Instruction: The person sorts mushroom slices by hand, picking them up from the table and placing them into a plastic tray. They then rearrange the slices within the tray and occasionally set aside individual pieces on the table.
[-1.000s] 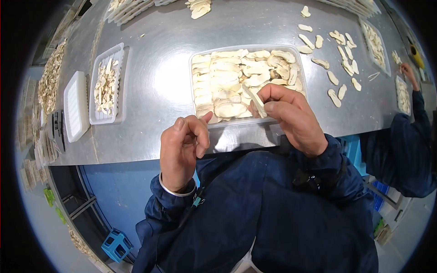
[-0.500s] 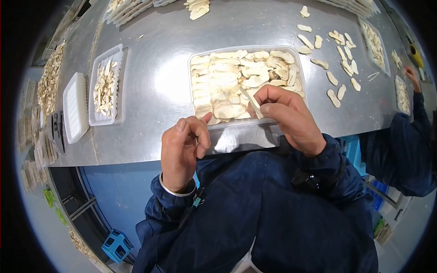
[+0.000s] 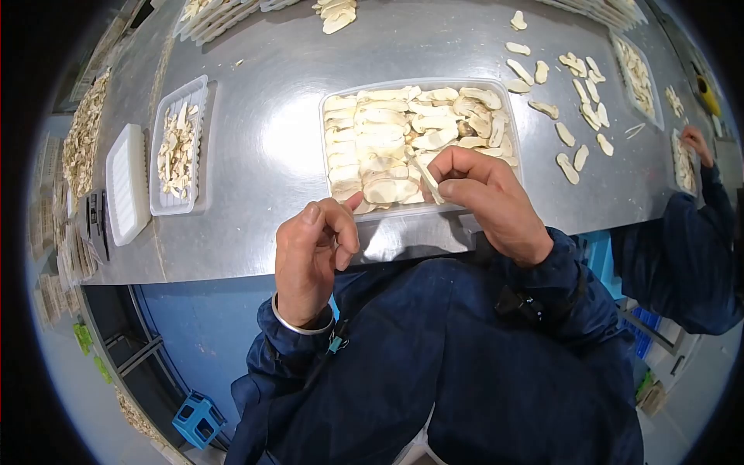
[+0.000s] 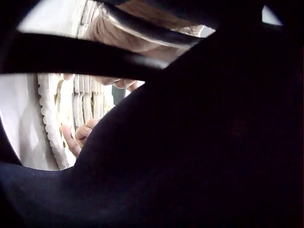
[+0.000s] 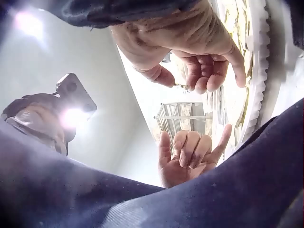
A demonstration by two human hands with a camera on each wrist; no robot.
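A large clear tray [image 3: 418, 80] is filled with rows of pale slices, which look like mushroom. Over its front part, my right hand [image 3: 500, 203] pinches one long thin slice [image 3: 425, 177] between thumb and fingers, holding it aslant. My left hand [image 3: 311, 252] hovers by the tray's front left corner, fingers loosely curled and holding nothing. In the right wrist view, my right hand [image 5: 185, 42] has the slice edge between thumb and fingertips, and my left hand [image 5: 187, 154] faces it. Dark cloth covers most of the left wrist view.
Loose slices [image 3: 564, 134] lie right of the tray. At left are a tray of smaller pieces [image 3: 180, 151] and a white tray [image 3: 126, 186]. Stacked trays [image 3: 221, 22] stand at the back. Another person's hand [image 3: 696, 143] is over a small tray at far right.
My right hand has shifted slightly left with the slice, whose tilt has changed a little. My left hand has barely moved. The other person's hand has moved down to the small tray.
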